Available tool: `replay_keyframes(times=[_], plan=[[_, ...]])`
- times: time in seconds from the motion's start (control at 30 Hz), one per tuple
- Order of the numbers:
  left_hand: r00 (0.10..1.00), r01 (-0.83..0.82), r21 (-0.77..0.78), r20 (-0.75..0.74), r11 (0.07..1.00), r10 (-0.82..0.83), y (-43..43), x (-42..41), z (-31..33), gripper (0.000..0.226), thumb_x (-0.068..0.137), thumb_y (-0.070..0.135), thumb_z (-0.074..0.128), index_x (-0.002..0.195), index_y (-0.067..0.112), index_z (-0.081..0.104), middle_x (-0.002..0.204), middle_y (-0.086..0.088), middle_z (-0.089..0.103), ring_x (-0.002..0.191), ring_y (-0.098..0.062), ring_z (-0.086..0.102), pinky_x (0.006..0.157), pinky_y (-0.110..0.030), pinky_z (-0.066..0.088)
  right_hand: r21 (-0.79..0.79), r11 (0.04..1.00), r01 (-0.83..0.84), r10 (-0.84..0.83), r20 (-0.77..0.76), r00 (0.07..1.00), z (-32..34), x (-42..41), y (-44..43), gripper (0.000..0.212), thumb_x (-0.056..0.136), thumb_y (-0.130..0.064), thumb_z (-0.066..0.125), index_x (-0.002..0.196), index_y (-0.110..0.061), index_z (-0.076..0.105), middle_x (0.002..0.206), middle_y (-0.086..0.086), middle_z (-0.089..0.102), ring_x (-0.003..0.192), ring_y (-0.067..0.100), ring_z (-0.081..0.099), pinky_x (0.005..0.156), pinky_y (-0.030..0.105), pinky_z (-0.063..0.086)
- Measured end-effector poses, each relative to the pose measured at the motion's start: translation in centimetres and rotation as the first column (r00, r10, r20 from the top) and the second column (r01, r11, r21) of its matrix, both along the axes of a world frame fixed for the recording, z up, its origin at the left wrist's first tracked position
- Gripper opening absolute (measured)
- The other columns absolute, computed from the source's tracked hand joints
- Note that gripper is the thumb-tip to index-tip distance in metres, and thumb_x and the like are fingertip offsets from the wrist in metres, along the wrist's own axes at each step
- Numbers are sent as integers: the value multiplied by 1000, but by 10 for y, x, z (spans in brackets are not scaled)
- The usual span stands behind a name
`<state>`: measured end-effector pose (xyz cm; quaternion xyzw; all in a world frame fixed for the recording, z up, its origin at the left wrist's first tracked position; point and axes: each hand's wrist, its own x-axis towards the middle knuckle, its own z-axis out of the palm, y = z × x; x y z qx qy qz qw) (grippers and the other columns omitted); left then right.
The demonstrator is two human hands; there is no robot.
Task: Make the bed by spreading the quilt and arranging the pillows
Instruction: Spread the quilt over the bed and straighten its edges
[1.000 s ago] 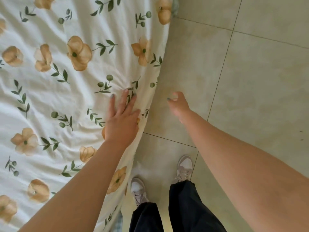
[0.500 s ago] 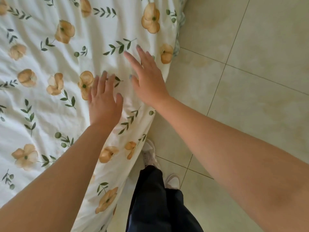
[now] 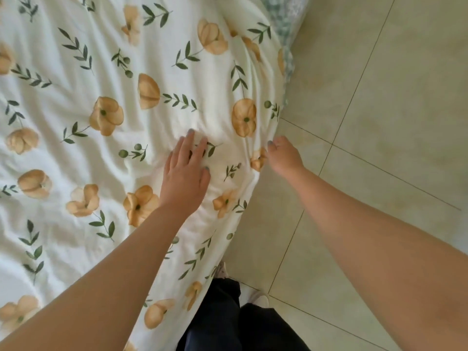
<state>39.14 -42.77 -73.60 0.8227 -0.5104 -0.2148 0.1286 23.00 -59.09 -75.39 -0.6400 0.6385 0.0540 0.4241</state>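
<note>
Pressed left hand (image 3: 184, 173) flat on floral quilt (image 3: 76, 72), pinched its edge with right hand (image 3: 285, 158), beside floor tiles (image 3: 379, 97) and dark trousers (image 3: 228, 325).

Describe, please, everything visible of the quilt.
The quilt is soft-looking white fabric printed with tan flowers and green sprigs. It lies spread out and creased, its edge hanging toward the tiled floor. The left hand presses flat on it; the right hand seems to pinch its edge.
</note>
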Motion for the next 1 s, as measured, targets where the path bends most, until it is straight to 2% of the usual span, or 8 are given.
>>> replay_keyframes(times=[0.1, 0.23, 0.47, 0.57, 0.67, 0.77, 0.87, 1.0], plan=[[997, -72, 19, 11, 997, 72, -30, 2, 4, 57, 93, 21, 47, 147, 25, 30, 152, -4, 26, 136, -29, 25, 113, -45, 24, -84, 991, 106, -93, 139, 986, 14, 25, -45, 31, 101, -27, 38, 126, -11, 48, 108, -3, 52, 100, 20, 55, 64, 23, 35], [987, -159, 14, 36, 987, 158, -67, 4, 11, 58, 88, 23, 52, 143, 23, 34, 132, -6, 38, 119, -27, 39, 102, -43, 33, -129, 985, 113, -82, 224, 971, 22, 43, -91, 41, 98, -22, 43, 138, -14, 41, 139, 6, 44, 119, 21, 50, 87, 23, 36], [983, -179, -80, 19, 981, 181, -126, -14, 20, 66, 87, 28, 57, 148, 28, 31, 153, 6, 30, 138, -22, 28, 113, -42, 27, -6, 1000, -18, 19, 257, 966, 32, 57, -159, 78, 84, -29, 68, 148, -17, 26, 142, 4, 47, 122, 21, 52, 94, 27, 40], [950, -311, -57, 24, 949, 312, -153, -36, 23, 63, 85, 23, 56, 145, 27, 37, 152, 6, 33, 134, -23, 33, 110, -40, 31, 105, 988, -115, 92, 203, 975, 36, 54, -182, 60, 76, -24, 77, 130, -9, 54, 123, 5, 62, 109, 22, 61, 92, 33, 52], [917, -393, -78, 50, 916, 397, -184, -58, 26, 64, 80, 26, 58, 141, 23, 41, 148, 2, 36, 129, -24, 37, 104, -38, 34, 149, 948, -281, 253, 183, 950, 38, 52, -202, 12, 75, -20, 73, 83, -16, 65, 81, -3, 65, 76, 13, 63, 59, 24, 51], [896, -433, 12, 115, 901, 429, -209, -73, 26, 77, 78, 42, 60, 146, 22, 32, 154, 2, 28, 136, -24, 29, 109, -39, 27, 98, 950, -298, 274, 205, 940, 36, 47, -214, 13, 71, -20, 67, 64, -22, 56, 63, -6, 56, 58, 8, 54, 46, 20, 37], [902, -433, 145, 72, 890, 426, -229, -89, 22, 89, 75, 53, 60, 150, 21, 23, 158, 4, 21, 142, -22, 22, 113, -39, 22, 183, 958, -219, 163, 279, 946, 34, 18, -229, 17, 67, -12, 67, 57, -19, 56, 54, -7, 53, 51, 9, 52, 41, 14, 39], [938, -322, 231, -53, 918, 342, -245, -111, 16, 79, 77, 52, 64, 144, 23, 34, 149, 5, 32, 134, -21, 32, 108, -37, 31, 351, 928, -125, 27, 271, 962, 21, -51, -249, 12, 69, -3, 67, 63, -11, 61, 57, 1, 56, 58, 17, 57, 48, 21, 48]])
